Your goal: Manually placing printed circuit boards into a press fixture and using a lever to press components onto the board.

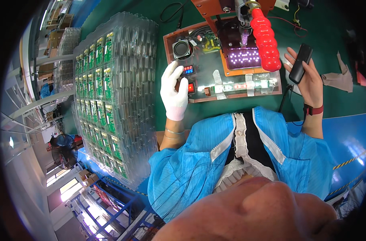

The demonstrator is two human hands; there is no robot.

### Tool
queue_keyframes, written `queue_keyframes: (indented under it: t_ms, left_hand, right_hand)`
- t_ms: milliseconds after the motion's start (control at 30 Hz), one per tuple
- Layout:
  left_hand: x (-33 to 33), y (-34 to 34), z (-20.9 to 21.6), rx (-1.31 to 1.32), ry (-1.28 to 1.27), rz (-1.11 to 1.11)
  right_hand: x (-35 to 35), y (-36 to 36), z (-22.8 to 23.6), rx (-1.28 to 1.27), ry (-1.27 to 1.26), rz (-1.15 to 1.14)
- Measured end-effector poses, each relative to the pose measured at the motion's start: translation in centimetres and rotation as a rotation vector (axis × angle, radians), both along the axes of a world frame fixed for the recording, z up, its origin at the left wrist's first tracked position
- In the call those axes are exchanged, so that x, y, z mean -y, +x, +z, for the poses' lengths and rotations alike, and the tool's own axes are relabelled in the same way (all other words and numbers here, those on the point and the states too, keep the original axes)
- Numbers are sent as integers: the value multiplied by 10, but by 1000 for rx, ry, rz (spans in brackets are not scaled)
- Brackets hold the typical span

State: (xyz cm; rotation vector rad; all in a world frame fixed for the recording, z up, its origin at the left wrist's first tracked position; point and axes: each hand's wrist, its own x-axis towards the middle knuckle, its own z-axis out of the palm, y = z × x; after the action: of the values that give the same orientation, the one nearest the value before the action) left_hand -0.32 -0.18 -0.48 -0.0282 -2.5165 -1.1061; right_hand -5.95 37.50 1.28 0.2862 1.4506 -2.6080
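Nearest the camera, part of the person's own head point(247, 213) fills the lower edge, with a blue smock point(191, 164) with white-edged openings just beyond it. Past that, 2 hands reach over a green work surface point(335, 40).

On the person's left hand point(174, 90) is a white glove, and metal bangles point(174, 134) circle that wrist. Its thumb stands apart from its fingers, beside a small digital display point(188, 69) and a red-lit switch point(191, 87); whether the fingertips touch either cannot be told.

Bare and palm toward the camera, the right hand point(310, 86) holds a slim black device point(301, 63). Fingers are clamped on it, with fingertips showing past its left edge, and it tilts with its upper end to the right. A red band point(314, 110) wraps that wrist.

Between the 2 hands lies a shallow, reddish-brown box point(267, 91) with a clear cover. It carries a round speaker point(182, 49) and a taped, lit strip point(240, 86). Above it stand a plate with white lights point(243, 58) and a ribbed red handle point(265, 40).

Well to the left, clear trays point(136, 96) are stacked, holding green circuit boards point(98, 84) in rows.
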Motion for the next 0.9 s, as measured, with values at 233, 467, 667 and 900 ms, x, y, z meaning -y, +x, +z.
queue_keyframes:
  t_ms: [233, 467, 667, 900]
  left_hand:
    - [-1, -1, 4, 6, 17, -9]
    - [1, 0, 1, 8, 14, -11]
    - [0, -1, 2, 11, 14, -13]
    - [1, 0, 1, -2, 8, -14]
  right_hand:
    - [8, 5, -18, -368, 272, 65]
    - [14, 8, -17, -473, 477, 86]
    - [14, 9, -18, -452, 472, 84]
    - [17, 10, -16, -409, 458, 18]
